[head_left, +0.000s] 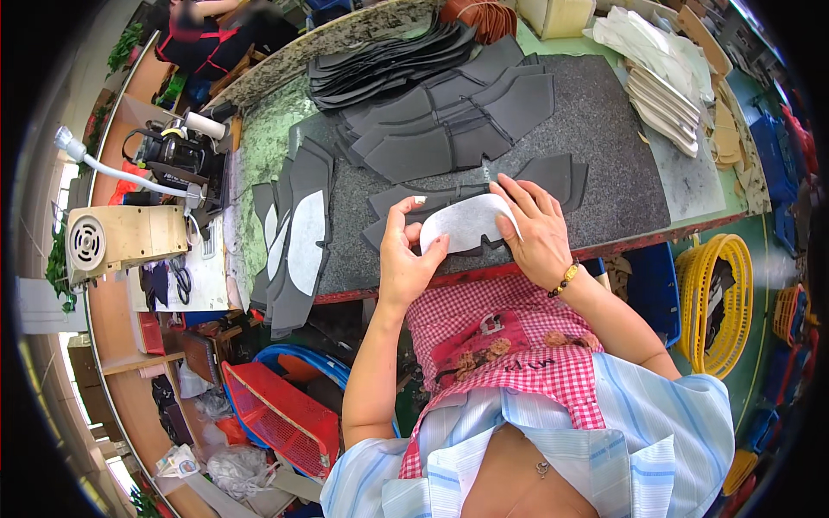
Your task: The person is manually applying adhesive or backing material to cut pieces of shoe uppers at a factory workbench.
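A white rounded patch [462,222], soft and fabric-like, lies over a dark grey cut panel [553,183] near the table's front edge. My left hand [408,257] grips the patch's left end, thumb on its face; a white wrap covers one fingertip. My right hand [537,226] holds the right end, its thumb at the patch's edge and its fingers reaching past the top. What lies under the patch is partly hidden. To the left, overlapping grey panels carry similar white patches [307,242] and hang over the front edge.
Grey panels [458,129] and a black stack [380,69] lie farther back on the speckled board [617,164]. White pieces [663,108] are piled at the back right. A sewing machine [129,237] stands left; a yellow basket [712,302] right; a red basket [281,414] below left.
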Demonstrator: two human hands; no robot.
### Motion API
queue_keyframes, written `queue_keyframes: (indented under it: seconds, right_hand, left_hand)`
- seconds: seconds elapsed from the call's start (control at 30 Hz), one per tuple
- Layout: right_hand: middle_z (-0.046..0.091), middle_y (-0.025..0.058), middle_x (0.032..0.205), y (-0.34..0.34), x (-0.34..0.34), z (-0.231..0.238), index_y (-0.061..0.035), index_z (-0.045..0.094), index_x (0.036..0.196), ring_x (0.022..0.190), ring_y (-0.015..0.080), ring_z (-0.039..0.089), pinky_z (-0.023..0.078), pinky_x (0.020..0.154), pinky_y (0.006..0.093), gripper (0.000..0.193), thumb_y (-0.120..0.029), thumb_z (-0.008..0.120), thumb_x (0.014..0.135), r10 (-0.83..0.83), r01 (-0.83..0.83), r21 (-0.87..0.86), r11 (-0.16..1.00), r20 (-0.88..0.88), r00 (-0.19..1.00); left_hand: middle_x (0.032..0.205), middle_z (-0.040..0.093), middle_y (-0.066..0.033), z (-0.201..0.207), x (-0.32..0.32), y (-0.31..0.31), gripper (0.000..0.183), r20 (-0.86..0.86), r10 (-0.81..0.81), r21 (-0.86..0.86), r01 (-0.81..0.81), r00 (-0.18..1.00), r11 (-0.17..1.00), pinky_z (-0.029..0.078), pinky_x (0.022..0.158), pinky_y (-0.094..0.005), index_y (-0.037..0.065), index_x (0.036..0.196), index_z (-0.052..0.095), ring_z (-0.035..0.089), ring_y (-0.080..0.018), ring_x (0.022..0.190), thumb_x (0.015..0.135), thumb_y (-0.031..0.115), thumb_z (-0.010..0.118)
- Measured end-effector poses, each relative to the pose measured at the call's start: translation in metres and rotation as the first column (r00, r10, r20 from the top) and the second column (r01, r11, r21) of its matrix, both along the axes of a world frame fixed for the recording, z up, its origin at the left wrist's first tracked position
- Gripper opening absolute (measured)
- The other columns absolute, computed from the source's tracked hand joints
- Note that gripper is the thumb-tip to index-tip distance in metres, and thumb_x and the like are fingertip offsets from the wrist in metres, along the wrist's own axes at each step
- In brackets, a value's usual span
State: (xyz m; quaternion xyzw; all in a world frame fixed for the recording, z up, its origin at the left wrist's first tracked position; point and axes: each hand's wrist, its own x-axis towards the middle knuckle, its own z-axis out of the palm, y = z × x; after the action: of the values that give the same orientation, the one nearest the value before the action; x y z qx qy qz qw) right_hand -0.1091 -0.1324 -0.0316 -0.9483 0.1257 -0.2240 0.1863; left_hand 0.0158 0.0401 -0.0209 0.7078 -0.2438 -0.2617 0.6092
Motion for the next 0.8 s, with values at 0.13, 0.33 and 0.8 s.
queue_keyframes:
  seconds: [0.13,0.33,0.8]
  right_hand:
    - [0.048,0.0102,0.139,0.002,0.001,-0.004,-0.0056,0.051,0.132,0.122,0.0297,0.046,0.035,0.103,0.0428,0.046,-0.023,0.057,0.090,-0.008,0.006,-0.061,0.998,-0.043,0.999]
    - [0.040,0.0117,0.146,-0.006,-0.006,0.008,-0.0061,0.048,0.135,0.135,0.0280,0.036,0.028,0.110,0.0474,0.066,-0.030,0.069,0.077,0.114,-0.097,-0.240,0.966,0.059,0.992]
    - [0.049,0.0113,0.139,-0.315,-0.029,0.009,-0.0083,0.048,0.134,0.129,0.0294,0.045,0.036,0.102,0.0498,0.060,-0.042,0.059,0.086,-0.650,0.581,-0.306,0.754,-0.219,0.728]
  left_hand:
    - [0.085,0.069,-0.0104,0.001,-0.003,-0.003,0.054,0.106,0.005,0.081,-0.014,0.994,0.997,0.050,0.069,-0.0242,0.004,0.127,0.039,0.063,-0.0110,0.075,0.080,-0.003,0.066]
    - [0.072,0.067,-0.0152,0.024,0.007,-0.023,0.051,0.445,-0.241,0.527,-0.035,0.862,0.849,0.052,0.065,-0.0382,0.010,0.123,0.046,0.067,-0.0275,0.067,0.077,0.015,0.069]
    - [0.077,0.056,-0.0076,0.027,0.008,-0.029,0.056,0.682,-0.162,0.207,0.024,0.713,0.978,0.047,0.064,-0.0356,0.010,0.114,0.058,0.056,-0.0244,0.071,0.064,0.005,0.080]
